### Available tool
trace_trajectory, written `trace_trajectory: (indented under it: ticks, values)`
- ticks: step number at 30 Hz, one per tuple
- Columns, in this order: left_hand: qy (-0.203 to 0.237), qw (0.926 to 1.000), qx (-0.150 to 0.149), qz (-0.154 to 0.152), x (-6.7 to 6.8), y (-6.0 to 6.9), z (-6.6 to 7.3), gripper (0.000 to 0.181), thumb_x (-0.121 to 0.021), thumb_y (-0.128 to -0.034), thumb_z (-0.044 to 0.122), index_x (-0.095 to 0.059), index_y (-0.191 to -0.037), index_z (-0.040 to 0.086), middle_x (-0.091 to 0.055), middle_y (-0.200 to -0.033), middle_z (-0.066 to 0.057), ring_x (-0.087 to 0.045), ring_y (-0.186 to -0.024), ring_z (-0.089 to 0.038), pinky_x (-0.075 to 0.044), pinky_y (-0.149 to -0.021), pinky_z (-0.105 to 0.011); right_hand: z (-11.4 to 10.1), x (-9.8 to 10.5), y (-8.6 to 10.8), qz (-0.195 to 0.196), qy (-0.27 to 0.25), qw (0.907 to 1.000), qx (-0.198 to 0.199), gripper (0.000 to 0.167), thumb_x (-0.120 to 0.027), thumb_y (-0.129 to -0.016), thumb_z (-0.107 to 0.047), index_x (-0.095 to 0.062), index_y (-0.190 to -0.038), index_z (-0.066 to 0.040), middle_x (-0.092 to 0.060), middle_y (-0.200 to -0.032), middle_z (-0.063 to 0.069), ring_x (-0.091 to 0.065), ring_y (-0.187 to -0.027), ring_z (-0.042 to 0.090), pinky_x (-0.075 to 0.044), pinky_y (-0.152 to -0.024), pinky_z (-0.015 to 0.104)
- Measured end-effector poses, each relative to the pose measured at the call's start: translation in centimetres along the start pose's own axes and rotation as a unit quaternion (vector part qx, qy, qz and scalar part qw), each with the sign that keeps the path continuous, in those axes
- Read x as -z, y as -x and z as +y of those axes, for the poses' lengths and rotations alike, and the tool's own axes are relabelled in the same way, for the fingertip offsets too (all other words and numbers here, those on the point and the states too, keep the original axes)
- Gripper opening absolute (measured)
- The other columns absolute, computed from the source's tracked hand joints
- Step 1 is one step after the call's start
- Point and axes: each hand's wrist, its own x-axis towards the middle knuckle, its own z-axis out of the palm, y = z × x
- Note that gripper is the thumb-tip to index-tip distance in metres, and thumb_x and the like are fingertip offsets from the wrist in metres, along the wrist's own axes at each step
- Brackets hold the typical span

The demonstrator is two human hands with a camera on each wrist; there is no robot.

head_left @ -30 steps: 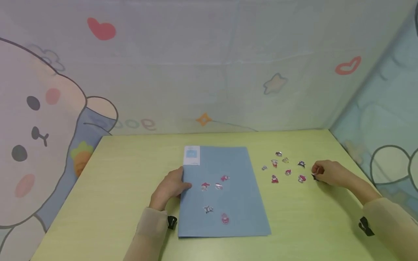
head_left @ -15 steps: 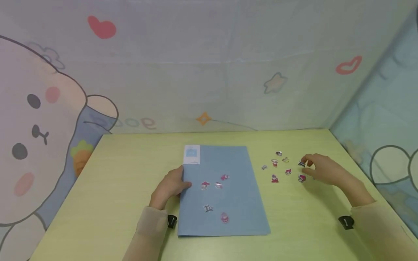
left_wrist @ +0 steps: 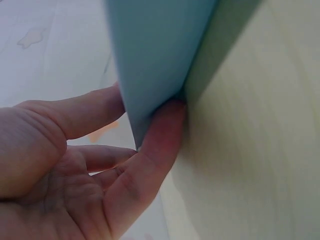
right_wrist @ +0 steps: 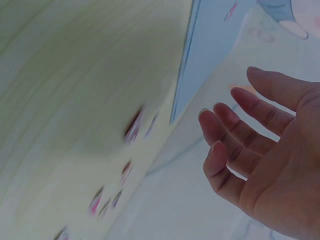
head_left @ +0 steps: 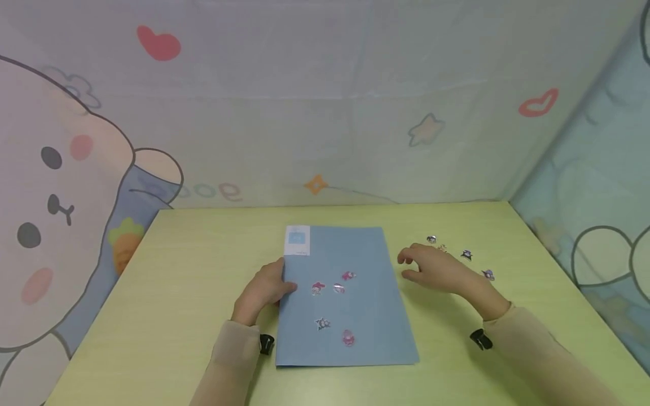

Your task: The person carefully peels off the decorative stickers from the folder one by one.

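A blue folder (head_left: 370, 254) with a white label (head_left: 297, 240) in its top left corner lies on the table. My left hand (head_left: 261, 290) grips its left edge; in the left wrist view the thumb (left_wrist: 95, 111) is on one side and a finger (left_wrist: 150, 155) on the other. Several stickers are on the folder, among them a star-shaped one (head_left: 322, 323) and a pink one (head_left: 347, 338). Just right of the folder my right hand (head_left: 439, 268) hovers with loosely bent fingers, nothing visible between them. It hides some loose stickers in the head view; several show in the right wrist view, including a dark one (right_wrist: 133, 125).
Beyond the right hand, loose stickers lie on the yellow-green table (head_left: 203, 270), such as a dark star-shaped one (head_left: 466, 255) and a purple one (head_left: 487, 274). A printed cloth (head_left: 254, 113) hangs behind the table's far edge, and more cloth stands at the right.
My right hand has left the rightmost sticker, which it was touching, and moved left over the loose stickers toward the folder. The left hand and the folder have stayed in place.
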Motion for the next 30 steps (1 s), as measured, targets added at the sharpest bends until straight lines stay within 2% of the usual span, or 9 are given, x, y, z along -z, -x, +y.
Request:
trace_trajectory:
  ticks: [4,8,13,18,30]
  values:
    - [0.002,1.0000,-0.005,0.002,0.3,0.0,-0.3,0.058,-0.069,-0.0890,0.003,-0.041,-0.138,-0.010,-0.056,-0.123,-0.030,-0.064,-0.082,-0.028,-0.055,-0.061,-0.036,-2.8,-1.2,-2.5,-0.003,0.003,0.9995,0.030,0.023,-0.067,-0.092,-0.015,-0.065,-0.111,-0.002,-0.063,-0.103,0.009,-0.061,-0.094,0.028,-0.050,-0.079,0.041]
    - [0.006,1.0000,-0.004,-0.001,0.3,-0.1,-0.4,0.056,-0.069,-0.0892,0.004,-0.041,-0.137,-0.009,-0.057,-0.121,-0.030,-0.064,-0.081,-0.028,-0.055,-0.060,-0.035,-5.5,-2.0,-4.7,-0.004,-0.011,0.9984,0.056,0.023,-0.067,-0.091,-0.014,-0.066,-0.110,-0.001,-0.065,-0.103,0.009,-0.061,-0.098,0.028,-0.050,-0.084,0.042]
    - [0.012,0.9999,-0.007,-0.007,0.1,-0.3,-0.3,0.058,-0.069,-0.0894,0.004,-0.040,-0.138,-0.010,-0.056,-0.122,-0.030,-0.064,-0.079,-0.028,-0.055,-0.059,-0.035,-7.4,-2.8,-6.2,-0.019,-0.043,0.9970,0.062,0.016,-0.068,-0.091,-0.011,-0.068,-0.103,-0.001,-0.066,-0.094,0.004,-0.060,-0.089,0.022,-0.050,-0.082,0.037]
    - [0.012,0.9999,-0.010,-0.008,0.0,-0.2,-0.1,0.059,-0.068,-0.0893,0.003,-0.039,-0.138,-0.010,-0.056,-0.122,-0.031,-0.064,-0.079,-0.029,-0.055,-0.058,-0.036,-8.6,-3.3,-6.9,-0.032,-0.054,0.9972,0.039,0.010,-0.072,-0.089,-0.014,-0.068,-0.094,-0.005,-0.060,-0.080,-0.004,-0.052,-0.076,0.014,-0.047,-0.072,0.031]
    - [0.008,0.9999,-0.005,-0.007,0.0,-0.3,0.0,0.060,-0.068,-0.0897,0.004,-0.039,-0.140,-0.010,-0.056,-0.121,-0.031,-0.065,-0.078,-0.028,-0.055,-0.057,-0.035,-9.9,-5.0,-8.9,-0.052,-0.042,0.9975,-0.024,0.010,-0.075,-0.085,-0.012,-0.065,-0.084,-0.010,-0.056,-0.076,-0.002,-0.052,-0.074,0.016,-0.047,-0.072,0.034]
